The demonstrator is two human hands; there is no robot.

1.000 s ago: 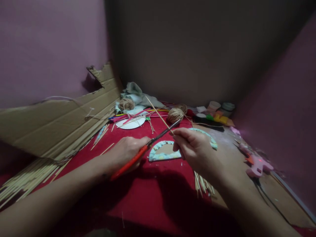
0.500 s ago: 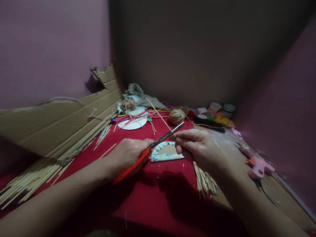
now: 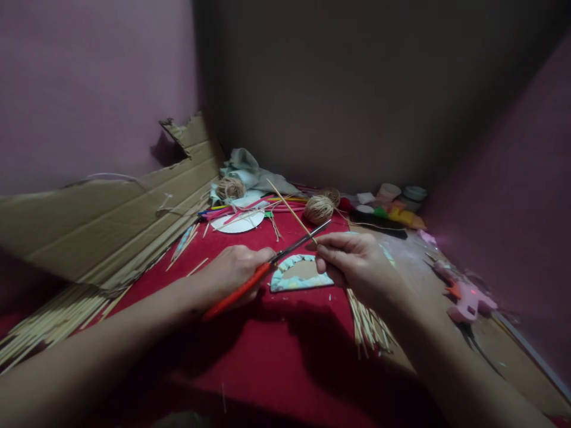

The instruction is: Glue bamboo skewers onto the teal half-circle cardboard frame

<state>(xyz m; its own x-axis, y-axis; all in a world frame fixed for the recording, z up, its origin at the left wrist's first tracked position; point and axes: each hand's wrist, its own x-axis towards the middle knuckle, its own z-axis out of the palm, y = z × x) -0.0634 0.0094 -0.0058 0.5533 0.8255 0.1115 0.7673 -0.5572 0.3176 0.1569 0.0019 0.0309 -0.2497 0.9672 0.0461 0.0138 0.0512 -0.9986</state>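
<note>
My left hand is closed around the orange handles of a pair of scissors, whose blades point up to the right. A thin wooden stick is pinched near its lower end in my right hand and slants up to the left. The scissor blades cross the stick close to my right fingertips. Below the blades, a half-round piece edged with pale blue patterned fabric lies on the red cloth, its right end partly behind my right hand.
Bundles of sticks lie at left and beside my right forearm. Twine balls, a white disc and fabric are at the back. A pink glue gun sits right; cardboard leans left.
Both hands keep their holds, the scissors still across the stick near my right fingertips. The blades look slightly closer together; the view has shifted a little.
</note>
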